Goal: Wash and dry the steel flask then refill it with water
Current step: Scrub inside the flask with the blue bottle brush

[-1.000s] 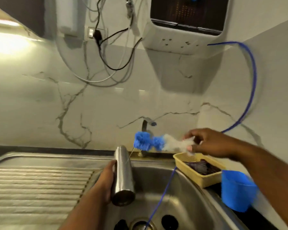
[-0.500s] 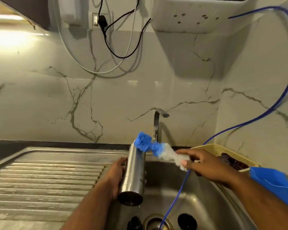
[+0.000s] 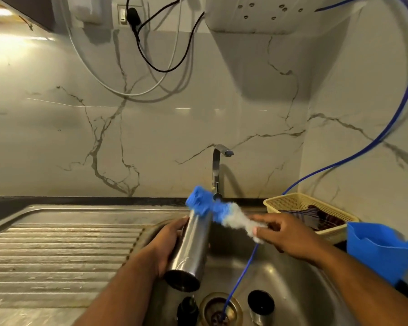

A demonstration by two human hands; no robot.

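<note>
Over stainless sink (image 3: 280, 278): left hand (image 3: 167, 243) wrapped round cylindrical steel flask (image 3: 191, 250), right hand (image 3: 287, 236) pinching blue-and-white bristle brush (image 3: 212, 208) at its far end.

Left hand (image 3: 167, 245) grips flask (image 3: 191, 250); right hand (image 3: 285, 234) pinches brush (image 3: 212, 208) (blue tip at mouth).

- One steel flask (image 3: 191, 250), above the left edge of the sink (image 3: 292, 285).
- One bottle brush (image 3: 212, 209) (blue head, white further along).
- Two hands: left hand (image 3: 167, 245), right hand (image 3: 285, 236).
- One tap (image 3: 218, 165) at the sink's back edge.
- One drain (image 3: 220, 309).
- Two dark round caps: left cap (image 3: 187, 310), right cap (image 3: 260, 303).
- One yellow basket (image 3: 302, 203) and one blue container (image 3: 382, 250), at the right edge.
- One blue hose (image 3: 242, 275).
</note>
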